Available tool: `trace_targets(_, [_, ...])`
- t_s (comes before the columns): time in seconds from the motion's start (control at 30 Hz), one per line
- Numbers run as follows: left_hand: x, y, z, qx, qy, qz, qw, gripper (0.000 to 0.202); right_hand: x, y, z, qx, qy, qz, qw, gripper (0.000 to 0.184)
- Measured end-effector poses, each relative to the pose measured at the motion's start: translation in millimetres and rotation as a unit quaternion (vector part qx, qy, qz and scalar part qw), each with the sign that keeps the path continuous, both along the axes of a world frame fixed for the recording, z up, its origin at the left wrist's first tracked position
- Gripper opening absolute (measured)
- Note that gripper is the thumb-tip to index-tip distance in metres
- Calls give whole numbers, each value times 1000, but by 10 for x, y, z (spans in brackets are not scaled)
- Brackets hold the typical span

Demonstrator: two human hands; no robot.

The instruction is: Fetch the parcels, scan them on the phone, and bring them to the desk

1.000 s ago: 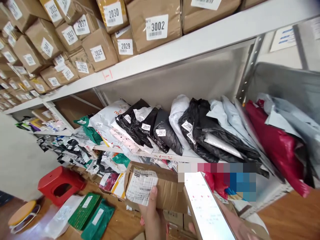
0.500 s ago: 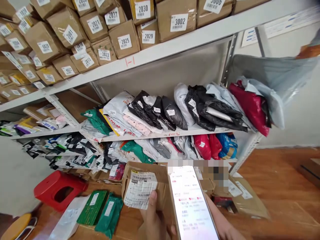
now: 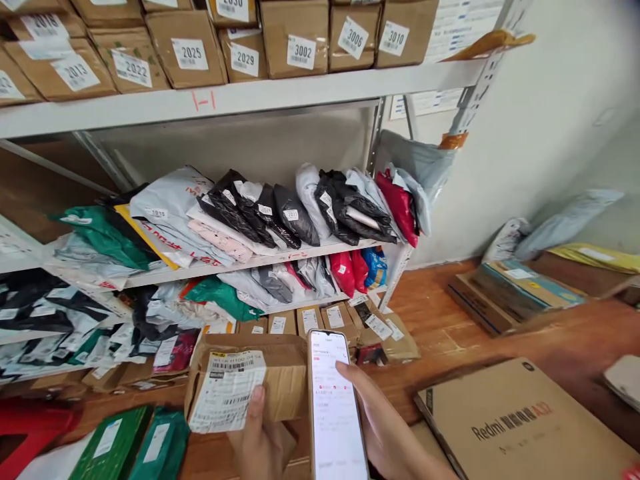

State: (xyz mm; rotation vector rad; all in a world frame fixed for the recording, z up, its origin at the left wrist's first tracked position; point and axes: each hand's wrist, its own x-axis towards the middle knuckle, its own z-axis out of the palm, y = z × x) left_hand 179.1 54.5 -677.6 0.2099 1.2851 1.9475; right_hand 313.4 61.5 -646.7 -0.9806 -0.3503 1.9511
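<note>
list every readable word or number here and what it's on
"2025", "2029", "3002", "3006", "3010": cardboard boxes on the top shelf.
"1-1": red, on the shelf edge.
"Redmi": flat carton.
Label on the parcel in the left hand and the phone in the right hand: too small.

Left hand [image 3: 260, 443] grips a small cardboard box [image 3: 280, 380] from below, thumb on its white shipping label [image 3: 225, 393]. Right hand [image 3: 385, 427] holds a lit phone [image 3: 334, 407] upright just beside the box, thumb on the screen. Behind: metal shelving [image 3: 240, 97], numbered cartons [image 3: 300, 40] on the top level, poly mailers [image 3: 270, 213] leaning in rows below. Green mailers [image 3: 130, 447] lie lower left. Flat Redmi carton [image 3: 525, 420] lies lower right on the wooden floor [image 3: 450, 313].
</note>
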Motion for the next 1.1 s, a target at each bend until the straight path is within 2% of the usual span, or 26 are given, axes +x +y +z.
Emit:
trace_targets(0.1, [19, -30, 7, 0, -1, 22, 1000, 60, 53, 136, -197, -54, -3, 27, 998, 50])
trace_targets(0.2, [49, -65, -28, 5, 14, 23, 1000, 65, 150, 250, -346, -77, -9, 45, 996, 54])
trace_targets(0.37, [125, -109, -130, -44, 17, -6, 999, 61, 241, 313, -452, -101, -21, 31, 994, 56])
trace_targets(0.47, [153, -103, -177, -49, 28, -20, 998, 62, 280, 270, -447, -81, 4, 19, 997, 54])
trace_targets(0.63, [129, -57, -154, -39, 35, -7, 999, 56, 371, 122, -350, 21, 42, 3, 999, 45])
trace_targets(0.7, [116, -42, -115, -31, 42, -5, 999, 58, 365, 61, -311, 23, 21, -19, 999, 39])
trace_targets(0.8, [110, -30, -59, -14, 51, -12, 999, 62, 293, -6, -265, 6, -33, -89, 995, 30])
trace_targets(0.9, [106, -30, -44, -22, 44, -16, 999, 60, 208, -34, -254, 5, -56, -137, 989, 36])
trace_targets(1.03, [80, -38, -68, -41, 28, -19, 999, 54, 208, -32, -313, 3, -41, -126, 991, 36])
trace_targets(1.1, [66, -44, -70, -56, 23, -15, 998, 49, 260, -41, -320, -1, 14, -78, 997, 32])
